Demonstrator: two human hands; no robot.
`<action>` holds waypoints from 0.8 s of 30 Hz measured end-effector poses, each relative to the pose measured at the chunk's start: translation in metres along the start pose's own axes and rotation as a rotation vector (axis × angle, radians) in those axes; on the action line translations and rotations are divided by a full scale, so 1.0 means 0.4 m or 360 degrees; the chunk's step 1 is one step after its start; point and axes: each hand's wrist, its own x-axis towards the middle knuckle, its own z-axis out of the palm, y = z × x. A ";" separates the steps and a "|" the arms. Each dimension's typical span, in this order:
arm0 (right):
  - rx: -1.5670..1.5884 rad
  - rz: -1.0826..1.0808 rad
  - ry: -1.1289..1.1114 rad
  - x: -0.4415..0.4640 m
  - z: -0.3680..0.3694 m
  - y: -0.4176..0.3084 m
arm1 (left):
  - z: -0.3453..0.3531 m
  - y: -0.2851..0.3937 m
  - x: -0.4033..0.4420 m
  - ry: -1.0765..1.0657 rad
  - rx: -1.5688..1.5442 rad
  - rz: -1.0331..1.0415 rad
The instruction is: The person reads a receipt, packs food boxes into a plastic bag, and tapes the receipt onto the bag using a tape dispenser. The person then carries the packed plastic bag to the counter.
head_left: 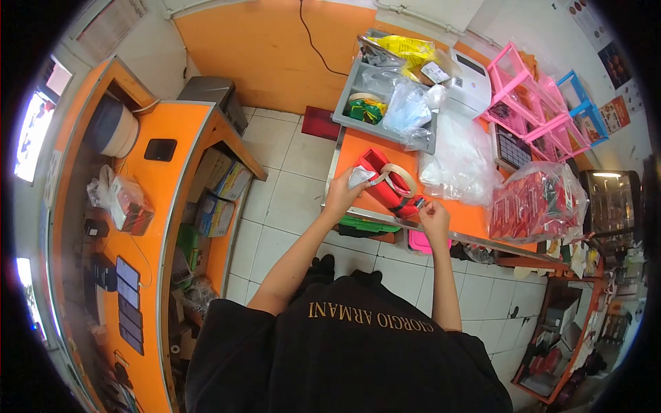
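Note:
On the orange table [468,224] lies a red tape dispenser [375,160] with a roll of pale tape [401,180] standing in it. My left hand [343,193] is at the dispenser's left side, its fingers closed on a crumpled white piece [359,177]. At the dispenser's right end is my right hand [434,219], its fingers pinched together near the cutting end. Whatever the right fingertips hold is too small to make out.
Behind the dispenser sit a grey tray [350,89] of packets, clear plastic bags [454,155] and a white printer [469,82]. Pink racks [513,89] and bagged red boxes [533,206] stand to the right. An orange counter [162,186] is at the left.

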 end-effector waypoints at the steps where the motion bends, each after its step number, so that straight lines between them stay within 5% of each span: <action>1: -0.0165 -0.0056 0.0042 0.001 0.002 -0.001 | -0.001 0.005 -0.001 0.0018 -0.0032 0.0040; 14: -0.0176 0.0175 -0.0017 0.022 -0.005 0.001 | -0.007 0.010 0.010 -0.0050 -0.0028 0.0008; 20: -0.0080 0.0259 -0.0350 0.033 -0.042 0.047 | -0.008 0.007 0.012 -0.0048 0.0053 -0.0068; 22: 0.0868 0.0773 -0.0564 0.022 -0.060 0.057 | -0.009 0.013 0.010 -0.0082 0.0036 -0.0106; 24: 0.1061 0.0853 -0.0584 -0.002 -0.089 0.069 | -0.012 0.013 0.010 -0.0091 0.0032 -0.0093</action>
